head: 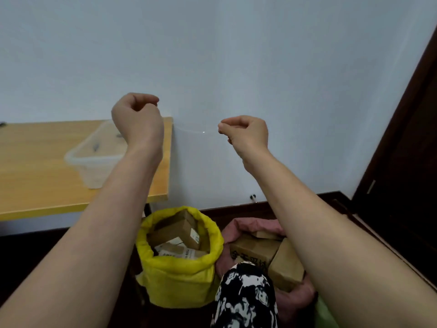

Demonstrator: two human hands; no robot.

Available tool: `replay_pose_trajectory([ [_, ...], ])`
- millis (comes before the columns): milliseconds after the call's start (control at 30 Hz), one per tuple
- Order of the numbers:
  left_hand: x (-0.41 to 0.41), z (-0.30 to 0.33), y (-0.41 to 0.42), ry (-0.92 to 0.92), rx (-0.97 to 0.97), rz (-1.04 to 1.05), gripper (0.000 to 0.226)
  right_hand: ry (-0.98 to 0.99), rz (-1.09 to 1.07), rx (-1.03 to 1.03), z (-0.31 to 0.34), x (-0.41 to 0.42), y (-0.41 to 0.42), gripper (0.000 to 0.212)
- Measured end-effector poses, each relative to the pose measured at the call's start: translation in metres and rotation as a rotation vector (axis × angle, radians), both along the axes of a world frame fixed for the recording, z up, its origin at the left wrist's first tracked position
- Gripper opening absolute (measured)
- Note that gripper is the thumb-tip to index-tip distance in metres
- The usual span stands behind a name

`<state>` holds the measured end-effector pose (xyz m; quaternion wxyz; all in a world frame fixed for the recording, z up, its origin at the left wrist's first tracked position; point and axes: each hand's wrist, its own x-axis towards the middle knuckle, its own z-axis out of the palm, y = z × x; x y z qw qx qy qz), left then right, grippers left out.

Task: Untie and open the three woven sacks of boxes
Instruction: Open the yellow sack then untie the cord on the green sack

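Both arms raised before a pale wall, left hand (138,114) and right hand (246,133) each pinching a thin clear string (198,131) stretched between them, yellow sack (179,278) and pink sack (236,227) open on the floor below, boxes (179,229) showing inside, beside the desk (35,166).

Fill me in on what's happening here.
A person holds both hands up before the wall. The right hand pinches a thin, pale string that runs toward the left hand, whose fingers are curled; whether it holds the other end is unclear. Below, the yellow sack and the pink sack already stand open with cardboard boxes showing. A green sack barely shows at the bottom edge.
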<state>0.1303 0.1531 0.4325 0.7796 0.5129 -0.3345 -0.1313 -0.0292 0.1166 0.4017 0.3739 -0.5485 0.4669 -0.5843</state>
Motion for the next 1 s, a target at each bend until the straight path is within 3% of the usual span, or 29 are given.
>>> replay_pose_trajectory([
  [300, 0.08, 0.002, 0.003, 0.067, 0.045, 0.205, 0.038, 0.08, -0.004, -0.073, 0.011, 0.106, -0.023, 0.011],
  [400, 0.094, -0.002, 0.0, 0.085, 0.053, 0.244, 0.036, 0.207, 0.042, -0.093, 0.008, 0.126, -0.029, 0.007],
  [500, 0.094, -0.006, -0.005, 0.082, 0.063, 0.239, 0.035, 0.296, 0.103, -0.109, 0.005, 0.133, -0.032, 0.019],
  [767, 0.032, -0.011, -0.025, 0.018, 0.062, 0.099, 0.035, 0.271, -0.023, -0.115, -0.002, 0.067, -0.045, 0.02],
  [1000, -0.08, -0.042, -0.06, -0.044, 0.12, -0.121, 0.033, 0.271, -0.168, -0.032, -0.039, -0.063, -0.058, 0.021],
])
